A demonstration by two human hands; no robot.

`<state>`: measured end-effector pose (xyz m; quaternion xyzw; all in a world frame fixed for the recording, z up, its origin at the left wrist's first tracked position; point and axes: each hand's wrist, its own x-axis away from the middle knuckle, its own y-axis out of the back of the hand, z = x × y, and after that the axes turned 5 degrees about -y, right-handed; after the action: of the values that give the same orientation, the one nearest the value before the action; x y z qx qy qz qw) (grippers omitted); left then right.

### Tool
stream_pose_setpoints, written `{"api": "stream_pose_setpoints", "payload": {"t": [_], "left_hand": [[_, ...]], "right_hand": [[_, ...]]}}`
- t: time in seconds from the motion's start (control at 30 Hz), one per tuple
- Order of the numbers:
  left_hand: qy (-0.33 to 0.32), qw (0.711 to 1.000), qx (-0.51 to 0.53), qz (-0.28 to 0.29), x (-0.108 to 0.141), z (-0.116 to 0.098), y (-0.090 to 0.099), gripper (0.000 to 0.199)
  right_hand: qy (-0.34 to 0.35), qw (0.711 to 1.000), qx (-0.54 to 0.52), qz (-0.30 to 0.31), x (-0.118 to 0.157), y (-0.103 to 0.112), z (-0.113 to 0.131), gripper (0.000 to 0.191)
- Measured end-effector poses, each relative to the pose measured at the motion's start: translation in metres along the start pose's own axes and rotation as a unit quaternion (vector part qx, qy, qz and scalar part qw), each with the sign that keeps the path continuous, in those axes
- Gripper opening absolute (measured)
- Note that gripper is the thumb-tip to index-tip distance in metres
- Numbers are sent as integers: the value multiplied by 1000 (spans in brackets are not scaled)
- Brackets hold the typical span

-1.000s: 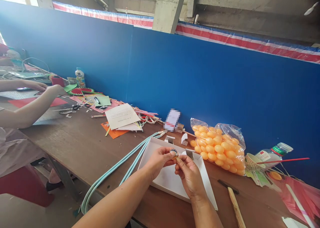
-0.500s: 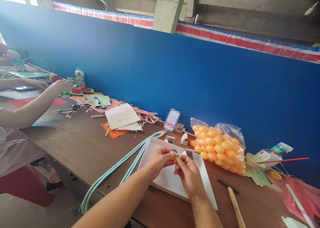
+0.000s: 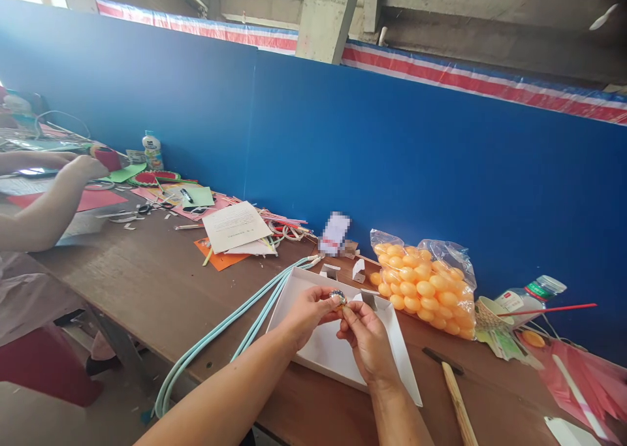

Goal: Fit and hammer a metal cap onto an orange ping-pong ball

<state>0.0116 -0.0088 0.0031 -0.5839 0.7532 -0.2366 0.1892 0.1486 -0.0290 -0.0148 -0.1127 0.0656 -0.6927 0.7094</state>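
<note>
Above a shallow white box (image 3: 328, 354), my left hand (image 3: 311, 312) pinches a small shiny silver and gold object (image 3: 337, 297) between thumb and fingers. My right hand (image 3: 365, 335) is closed at the lower right side of the same object, its thumb and index fingertip on the golden part. The object's exact shape is too small to tell. Pale blue cords (image 3: 240, 312) run along the left side of the box. A small white folded piece (image 3: 358, 270) stands behind the box.
A bag of orange balls (image 3: 426, 289) lies behind the box to the right. A wooden-handled hammer (image 3: 458, 400), a plastic bottle (image 3: 533, 299) and pink sheets (image 3: 588, 381) are farther right. Papers (image 3: 235, 226) and scissors (image 3: 154, 206) lie left, near another person's arm (image 3: 44, 217).
The other person's arm at the left has moved left and down. The whole view has shifted slightly. Both my hands keep the small object in nearly the same pose.
</note>
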Motion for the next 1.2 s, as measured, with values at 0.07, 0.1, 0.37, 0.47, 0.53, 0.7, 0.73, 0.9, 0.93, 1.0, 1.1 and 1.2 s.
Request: {"api": "stream_pose_setpoints", "payload": {"t": [0.07,0.1,0.37,0.47,0.53,0.7,0.73,0.9,0.93,1.0,1.1,1.2], "left_hand": [[-5,1000,-2,4,-1,1,1,31],[-6,1000,-3,6,-1,2,1,32],[-8,1000,-13,-8,-1,4,2,34],[-11,1000,-16,-10,-1,4,1,33],[-12,1000,-20,-12,-1,4,1,33],[-17,999,-35,-27,-1,4,-1,36],[-17,999,-37,-29,-1,4,-1,37],[-13,999,-37,-30,-2,5,-1,37],[-12,999,-35,-28,-3,5,0,37],[-9,999,-25,-19,-3,5,0,34],[6,1000,-5,0,-3,4,0,31],[16,1000,4,15,-2,1,0,29]], "right_hand": [[-1,1000,1,-4,-1,0,-1,21],[0,1000,2,-6,-1,0,-1,21],[10,1000,-2,-9,0,-3,-1,20],[6,1000,-7,-7,1,-4,-1,20],[5,1000,-7,-11,2,-4,-1,21],[1,1000,0,-17,1,-5,-1,24],[1,1000,2,-18,0,-5,-1,24],[3,1000,13,-25,0,-5,-1,25],[3,1000,16,-24,1,-4,-1,26],[-2,1000,14,-20,2,-3,0,27],[-15,1000,-14,-4,4,-1,4,25],[-17,999,-33,7,5,-1,7,23]]}}
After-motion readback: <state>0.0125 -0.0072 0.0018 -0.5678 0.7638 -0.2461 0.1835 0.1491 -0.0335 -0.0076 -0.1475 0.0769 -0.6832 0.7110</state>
